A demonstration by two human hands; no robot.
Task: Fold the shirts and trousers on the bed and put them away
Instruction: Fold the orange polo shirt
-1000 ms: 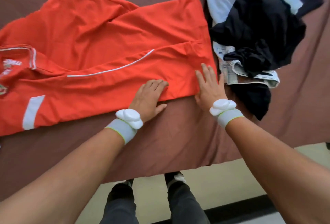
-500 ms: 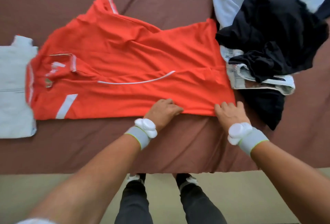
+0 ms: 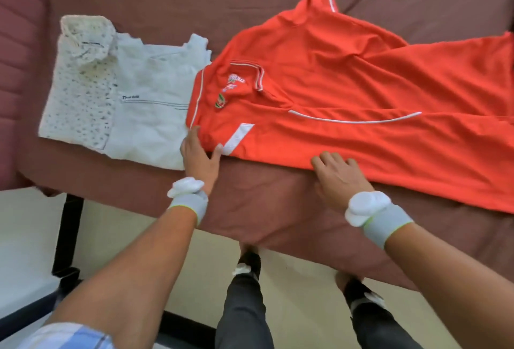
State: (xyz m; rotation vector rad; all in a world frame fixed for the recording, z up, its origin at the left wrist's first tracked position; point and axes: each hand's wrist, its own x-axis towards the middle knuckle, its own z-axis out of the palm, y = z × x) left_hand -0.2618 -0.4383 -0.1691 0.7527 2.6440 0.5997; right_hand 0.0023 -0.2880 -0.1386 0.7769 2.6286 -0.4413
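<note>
An orange polo shirt (image 3: 361,84) with white trim lies spread on the brown bed sheet (image 3: 278,204), its collar to the left and its far half folded over. My left hand (image 3: 199,155) is at the near shoulder corner, and that corner sits between my thumb and fingers. My right hand (image 3: 338,176) is at the shirt's near edge further right, fingers curled onto the fabric with the tips hidden. Two folded light shirts lie to the left: a plain white one (image 3: 150,104) touching the orange shirt, and a spotted one (image 3: 80,84) beside it.
The bed's near edge runs across the lower middle, with a black metal frame leg (image 3: 66,234) at the left. Beige floor and my own legs and feet (image 3: 247,293) are below. A padded maroon surface (image 3: 16,56) rises at the far left.
My view has swung left, so the dark clothes pile is out of sight and the folded light shirts show fully. Both hands slid left along the orange shirt's near edge.
</note>
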